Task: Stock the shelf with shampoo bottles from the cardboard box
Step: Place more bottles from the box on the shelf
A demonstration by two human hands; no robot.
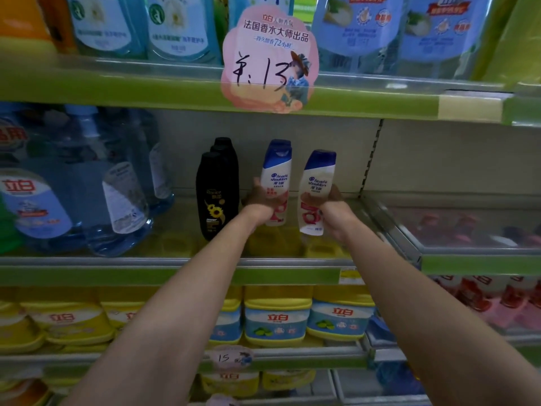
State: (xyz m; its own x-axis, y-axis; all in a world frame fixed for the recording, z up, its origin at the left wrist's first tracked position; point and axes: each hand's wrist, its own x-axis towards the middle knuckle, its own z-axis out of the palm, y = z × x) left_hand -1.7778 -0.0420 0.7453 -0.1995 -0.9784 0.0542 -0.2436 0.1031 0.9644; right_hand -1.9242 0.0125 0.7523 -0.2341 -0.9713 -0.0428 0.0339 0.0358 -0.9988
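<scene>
— Green-edged shop shelving fills the view, with a pale back panel behind the middle shelf (181, 244). What are the hands doing on it?

— Both reach in. The left hand (259, 197) is curled round the lower body of a white shampoo bottle with a blue cap (276, 174), which stands near the back. The right hand (329, 202) grips a second white bottle (317, 186) low down, leaning slightly and just beside the first.

— How would they handle?

— My guess: stiff plastic, smooth and a bit slippery, moderately heavy if full. The curved waist below the label looks the best hold, where the fingers already wrap.

— And around them?

— Black bottles with a sunflower label (215, 197) stand just left. Further left are large clear blue jugs (87, 194). A pink price tag (268, 60) hangs from the shelf above, and yellow-lidded tubs (276, 317) sit below. No cardboard box is in view.
</scene>
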